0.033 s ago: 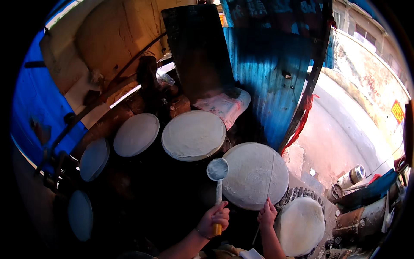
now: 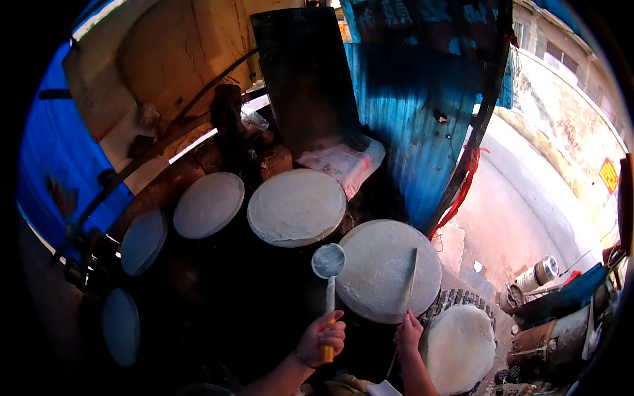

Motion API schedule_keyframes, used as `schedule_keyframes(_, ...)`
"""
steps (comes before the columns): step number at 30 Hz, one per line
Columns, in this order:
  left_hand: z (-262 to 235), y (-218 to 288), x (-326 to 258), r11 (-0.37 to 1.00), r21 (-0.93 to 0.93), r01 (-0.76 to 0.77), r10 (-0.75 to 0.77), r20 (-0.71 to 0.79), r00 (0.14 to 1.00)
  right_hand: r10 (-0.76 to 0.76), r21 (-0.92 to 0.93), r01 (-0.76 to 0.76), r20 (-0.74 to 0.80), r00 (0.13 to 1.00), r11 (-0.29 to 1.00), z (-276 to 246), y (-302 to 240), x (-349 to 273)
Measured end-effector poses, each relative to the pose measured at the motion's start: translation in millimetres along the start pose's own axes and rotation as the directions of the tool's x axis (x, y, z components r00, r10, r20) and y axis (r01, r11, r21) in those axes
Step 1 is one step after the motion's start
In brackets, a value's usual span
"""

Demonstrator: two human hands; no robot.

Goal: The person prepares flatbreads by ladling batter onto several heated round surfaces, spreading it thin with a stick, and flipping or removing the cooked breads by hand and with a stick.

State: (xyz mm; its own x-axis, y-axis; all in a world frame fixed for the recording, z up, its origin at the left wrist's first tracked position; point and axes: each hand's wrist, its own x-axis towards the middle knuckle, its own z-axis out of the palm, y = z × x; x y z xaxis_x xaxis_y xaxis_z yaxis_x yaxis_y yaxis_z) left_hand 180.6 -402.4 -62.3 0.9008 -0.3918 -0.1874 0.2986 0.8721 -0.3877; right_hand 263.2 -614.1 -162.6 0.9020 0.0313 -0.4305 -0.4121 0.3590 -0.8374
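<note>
My left hand is closed round the yellow handle of a ladle, its whitened round bowl raised toward the left edge of a round pale griddle. In my right hand, pinched at the griddle's near edge, is a long thin spatula. Its narrow blade points away from me over the pale, batter-like coating; whether it touches the surface I cannot tell. Just right of that hand lies a round, pale, uneven sheet that looks like a flatbread, on a dark ridged rim.
More pale round griddles curve away to the left in an arc. Behind them are a pink-and-white cloth and an upright dark panel. A blue corrugated sheet borders the right side; metal cans stand beyond.
The ladle and my left hand have shifted slightly left. My right hand has moved a little down and toward me; the spatula's tip is nearer, and its blade looks broader.
</note>
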Motion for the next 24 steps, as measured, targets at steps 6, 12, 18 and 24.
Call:
schedule_keyframes(6,-10.3,30.4,-65.7,0.990,-0.034,-0.133,0.132,-0.033,0.991,-0.261,-0.634,0.528,0.469,0.844,0.565,-34.9,50.3,-27.1)
schedule_keyframes(12,-21.8,46.7,-141.7,0.935,-0.126,-0.330,0.328,-0.040,0.944,-0.276,-0.754,0.602,0.657,0.702,-0.263,-30.4,-26.9,22.4)
schedule_keyframes(18,-28.5,56.6,-203.3,0.862,-0.181,-0.473,0.478,-0.021,0.878,-0.738,-0.829,0.482,0.132,0.661,0.284,-78.1,-19.2,118.2)
schedule_keyframes(24,-32.4,93.8,-298.0,0.793,-0.350,-0.498,0.552,0.069,0.831,0.094,0.036,-0.090,-0.132,0.987,0.995,96.4,63.3,-7.0)
